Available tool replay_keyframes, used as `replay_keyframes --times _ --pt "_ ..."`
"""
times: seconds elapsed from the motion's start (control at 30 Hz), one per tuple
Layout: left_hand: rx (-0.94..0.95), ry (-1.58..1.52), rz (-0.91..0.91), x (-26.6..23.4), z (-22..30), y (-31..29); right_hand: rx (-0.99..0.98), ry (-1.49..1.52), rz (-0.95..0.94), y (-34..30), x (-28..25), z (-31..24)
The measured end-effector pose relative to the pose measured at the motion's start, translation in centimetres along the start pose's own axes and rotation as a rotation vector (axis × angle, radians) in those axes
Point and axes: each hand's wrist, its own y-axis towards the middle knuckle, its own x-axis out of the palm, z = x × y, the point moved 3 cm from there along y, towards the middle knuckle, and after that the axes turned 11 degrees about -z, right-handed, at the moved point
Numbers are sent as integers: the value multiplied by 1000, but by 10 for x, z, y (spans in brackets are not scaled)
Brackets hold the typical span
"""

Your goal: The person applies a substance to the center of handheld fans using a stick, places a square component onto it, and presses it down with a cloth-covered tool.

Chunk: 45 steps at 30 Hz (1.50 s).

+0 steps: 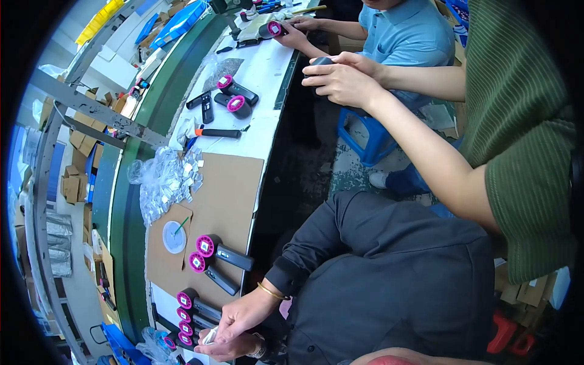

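My right hand (242,313), with a gold bangle at the wrist, is closed at the fingertips on a small white piece (210,336). Just below it, my left hand (226,349), with a watch at the wrist, grips the same piece. Its exact kind is too small to tell. Beside my hands lies a row of black handheld devices (184,314) with round heads and pink rings. Farther along, two more such devices (226,255) lie on a brown cardboard sheet (228,182), their handles pointing toward me.
On the cardboard are a round white lid (174,237) with a green stick and a plastic bag of small white pieces (167,179). An orange-black tool (219,132) lies beyond. Co-workers' hands (347,79) hold devices at the upper right, near a blue stool (365,137).
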Motion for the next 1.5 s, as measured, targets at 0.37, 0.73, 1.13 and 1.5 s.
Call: replay_keyframes --times 0.37,0.73,1.13,1.5 --pt "-356 -285 -230 53 83 38 20 225 316 -4 -32 -14" --pt "-147 -16 -376 64 12 17 -81 25 206 -12 -51 -8" --pt "-485 -592 -188 87 46 29 -109 -195 335 -25 -68 -32" --pt "-653 -149 -148 63 19 13 1 -346 281 -27 -55 -32"
